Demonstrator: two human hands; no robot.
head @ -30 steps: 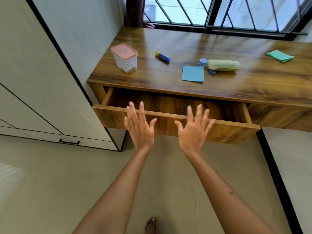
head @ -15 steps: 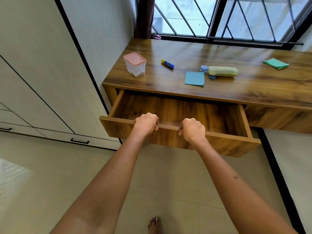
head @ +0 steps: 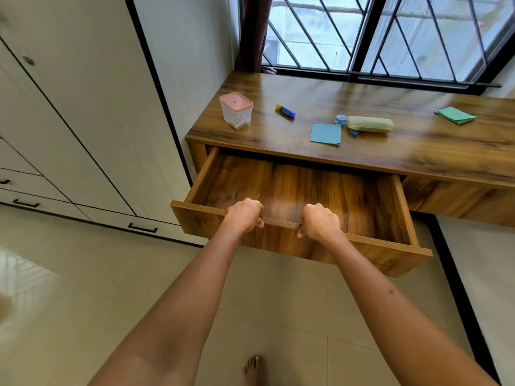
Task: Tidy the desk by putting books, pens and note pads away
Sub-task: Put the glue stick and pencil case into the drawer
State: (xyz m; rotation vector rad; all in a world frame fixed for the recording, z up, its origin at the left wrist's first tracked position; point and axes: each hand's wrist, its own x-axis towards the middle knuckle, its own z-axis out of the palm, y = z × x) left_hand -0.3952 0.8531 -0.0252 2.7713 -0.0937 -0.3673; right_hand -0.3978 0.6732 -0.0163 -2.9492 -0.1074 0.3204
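Note:
The wooden drawer [head: 395,196] under the desk [head: 418,154] stands pulled far out, and its visible inside holds nothing. My left hand [head: 245,214] and my right hand [head: 320,221] both grip the top edge of the drawer's front panel, fingers curled over it. On the desk lie a blue note pad [head: 326,134], a green note pad [head: 455,115] at the far right, a yellow-green pencil case [head: 370,124] and a blue glue stick with a yellow cap [head: 285,110].
A clear box with a pink lid [head: 236,110] stands near the desk's left end. A small blue pot [head: 341,119] sits beside the pencil case. White wardrobe doors [head: 69,121] line the left. A barred window runs behind the desk. My bare foot [head: 253,369] is on the tiled floor.
My open hands came forward and gripped the drawer's front edge. The drawer has since slid further out, showing more of its inside.

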